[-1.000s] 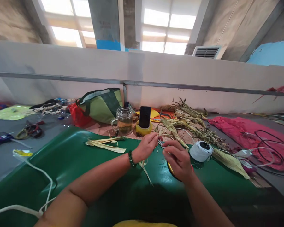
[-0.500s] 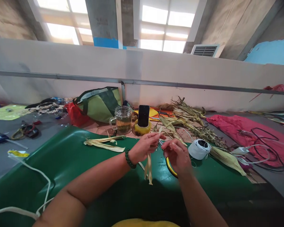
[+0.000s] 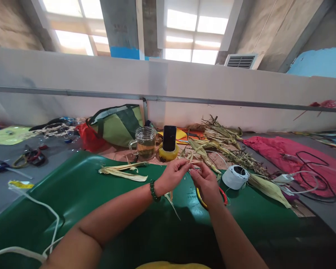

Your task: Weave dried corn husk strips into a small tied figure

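My left hand (image 3: 172, 176), below which a green bead bracelet (image 3: 154, 191) circles the wrist, pinches a pale corn husk strip (image 3: 172, 201) whose end hangs beneath it. The fingertips of my right hand (image 3: 207, 181) meet those of my left, closed on the upper part of the same strip. Scissors with red and yellow handles (image 3: 224, 196) lie on the green mat (image 3: 123, 231), partly hidden behind my right hand. To the right of that hand stands a roll of white thread (image 3: 235, 177). Split husk pieces (image 3: 126, 172) lie left of my hands.
Behind the hands stand a glass mug (image 3: 146, 144) and a phone (image 3: 169, 138) on a yellow holder. Dried husks (image 3: 221, 138) are heaped at the back; a green bag (image 3: 119, 125) is at back left, pink cloth (image 3: 285, 153) with cables at right.
My right hand has closed in against my left, and its fingers have come together on the strip. The hanging husk end has swung and turned. More of the scissors' red handle shows.
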Tool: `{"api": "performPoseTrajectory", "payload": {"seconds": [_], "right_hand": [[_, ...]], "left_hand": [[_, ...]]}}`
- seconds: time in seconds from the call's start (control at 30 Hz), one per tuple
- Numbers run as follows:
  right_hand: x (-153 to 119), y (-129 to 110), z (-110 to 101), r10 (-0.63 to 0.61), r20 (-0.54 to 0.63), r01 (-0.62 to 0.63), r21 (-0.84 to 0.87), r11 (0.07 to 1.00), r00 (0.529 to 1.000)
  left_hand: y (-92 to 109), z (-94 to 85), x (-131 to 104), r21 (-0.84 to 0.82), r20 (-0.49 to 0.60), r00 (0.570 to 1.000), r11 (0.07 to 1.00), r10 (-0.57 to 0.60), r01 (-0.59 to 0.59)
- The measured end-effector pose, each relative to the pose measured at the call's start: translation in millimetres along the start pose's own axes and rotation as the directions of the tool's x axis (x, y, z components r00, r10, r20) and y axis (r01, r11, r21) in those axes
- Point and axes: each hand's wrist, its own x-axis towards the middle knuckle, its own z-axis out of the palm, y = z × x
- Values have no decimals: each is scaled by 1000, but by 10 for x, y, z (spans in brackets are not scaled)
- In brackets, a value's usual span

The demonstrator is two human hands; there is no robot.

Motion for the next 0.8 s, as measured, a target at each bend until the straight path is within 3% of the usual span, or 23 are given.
{"api": "performPoseTrajectory", "payload": {"seconds": [0.1,0.27,0.4,0.47,0.57,0.67,0.73,0.8], "right_hand": [[59,-4,-11,39,68,-43,51,998,997],[73,55,-3,-60,-45,64,102,993,997],[98,77,24,-97,-137,110,93,990,986],[143,35,1,-85,-195,112,135,985,977],[209,-78,-96,-42,-233,97,228,969,971],[198,-150,-207,24,-179,27,278,960,984],[150,-139,-266,84,-102,-58,236,970,991],[102,-102,-319,138,-12,-137,74,988,990]], "left_hand": [[11,11,-10,29,92,996,1000,-11,8],[29,53,-51,-163,229,968,977,-101,141],[6,93,-84,-381,306,907,836,-288,394],[-20,108,-95,-458,327,882,760,-339,462],[-53,117,-100,-516,304,882,716,-359,470],[-58,111,-84,-547,221,914,733,-339,404],[-48,97,-62,-557,141,935,755,-326,347],[-36,78,-37,-551,70,943,775,-325,308]]}}
